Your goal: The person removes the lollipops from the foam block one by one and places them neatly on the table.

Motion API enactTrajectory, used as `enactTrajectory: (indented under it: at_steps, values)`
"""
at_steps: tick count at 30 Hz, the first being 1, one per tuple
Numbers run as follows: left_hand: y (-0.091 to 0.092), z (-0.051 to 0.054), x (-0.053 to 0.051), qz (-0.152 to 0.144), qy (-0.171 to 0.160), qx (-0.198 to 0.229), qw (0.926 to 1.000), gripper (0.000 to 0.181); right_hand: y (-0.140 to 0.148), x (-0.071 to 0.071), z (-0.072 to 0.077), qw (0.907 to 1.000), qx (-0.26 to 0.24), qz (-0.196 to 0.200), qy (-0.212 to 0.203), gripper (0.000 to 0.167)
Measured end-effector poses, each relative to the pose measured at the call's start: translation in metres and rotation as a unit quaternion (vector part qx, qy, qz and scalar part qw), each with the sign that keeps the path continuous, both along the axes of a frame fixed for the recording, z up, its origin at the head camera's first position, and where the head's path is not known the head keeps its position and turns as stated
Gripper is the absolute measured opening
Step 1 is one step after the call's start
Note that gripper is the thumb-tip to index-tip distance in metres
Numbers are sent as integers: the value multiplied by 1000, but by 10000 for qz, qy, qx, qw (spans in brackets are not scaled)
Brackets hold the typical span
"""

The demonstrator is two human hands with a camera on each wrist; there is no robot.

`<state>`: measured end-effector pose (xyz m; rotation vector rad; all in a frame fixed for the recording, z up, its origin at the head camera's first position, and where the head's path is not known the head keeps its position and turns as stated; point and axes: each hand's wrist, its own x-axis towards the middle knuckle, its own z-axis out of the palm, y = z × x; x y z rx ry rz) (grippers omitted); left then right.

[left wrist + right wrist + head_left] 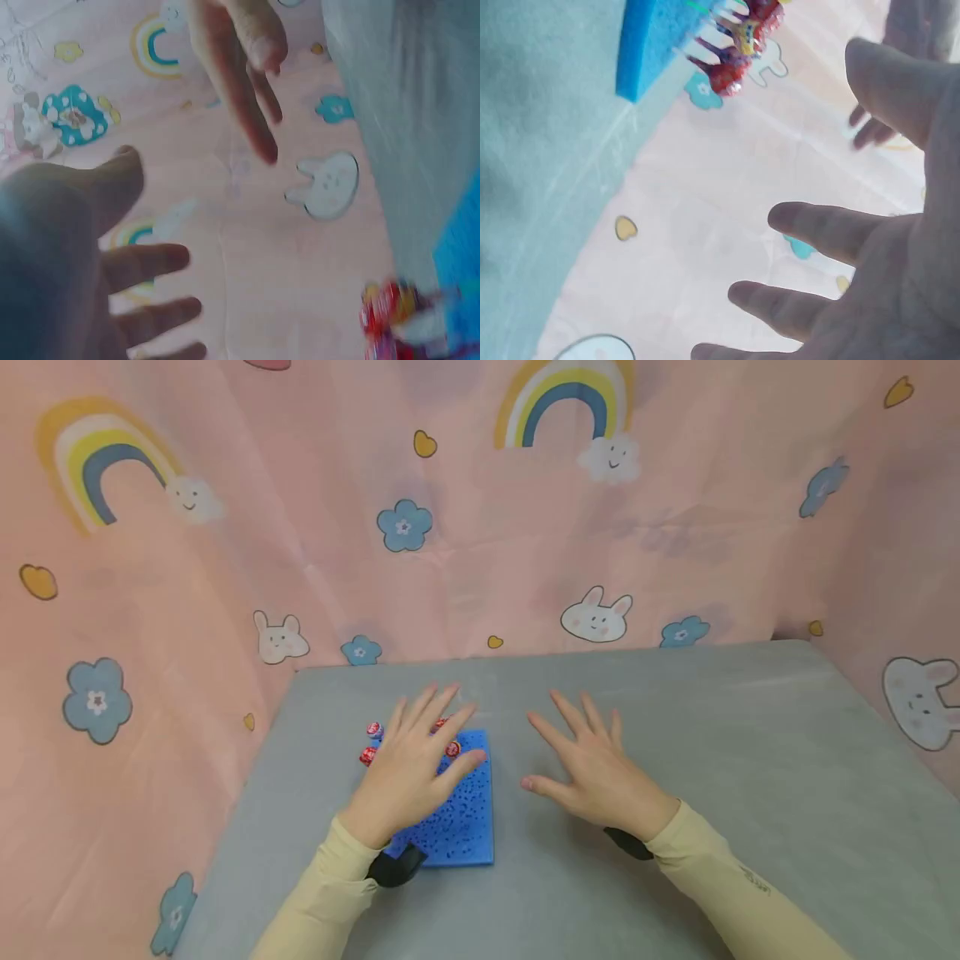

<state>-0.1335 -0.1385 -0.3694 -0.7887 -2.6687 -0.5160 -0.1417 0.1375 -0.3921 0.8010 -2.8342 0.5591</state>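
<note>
A blue foam block [472,827] dotted with small holes lies on the table, left of centre. Several lollipops in shiny, mostly red wrappers [729,78] stand with their sticks at the block's far part; the left hand hides some of them in the head view. The left hand [408,772] hovers over the block with fingers spread and holds nothing. To the right of the block, the right hand [603,777] is held above the table, also with spread fingers and nothing in it. Neither hand appears to touch the lollipops.
The grey table [750,760] extends to both sides and behind the block. A pink curtain [480,568] printed with rainbows, rabbits and flowers hangs along its back and sides. Dark bands [397,866] sit at both wrists, below pale yellow sleeves.
</note>
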Motion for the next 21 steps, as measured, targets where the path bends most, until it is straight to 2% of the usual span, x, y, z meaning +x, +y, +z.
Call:
enactTrajectory:
  at_steps: [4, 6, 8, 13, 17, 21]
  values:
    - [-33, -7, 6, -37, 892, 675, 9937, 49, -1, -3, -3, 9998, -146, 31, 159, 76]
    - [-50, -16, 11, 39, 1095, 876, 9901, 45, -1, -4, -5, 9992, -174, 92, 338, 73]
    - [-66, -27, 17, 120, 1143, 974, 9886, 40, -2, -4, -7, 9982, -193, 184, 544, 69]
    - [-95, -58, 33, 216, 888, 735, 9931, 29, -9, -4, -16, 9944, -272, 493, 890, 60]
    - [-107, -81, 45, 307, 463, 373, 9978, 28, -18, -3, -24, 9938, -348, 692, 793, 55]
    - [-110, -95, 52, 437, 142, 310, 9985, 29, -27, -3, -29, 9944, -456, 793, 535, 50]
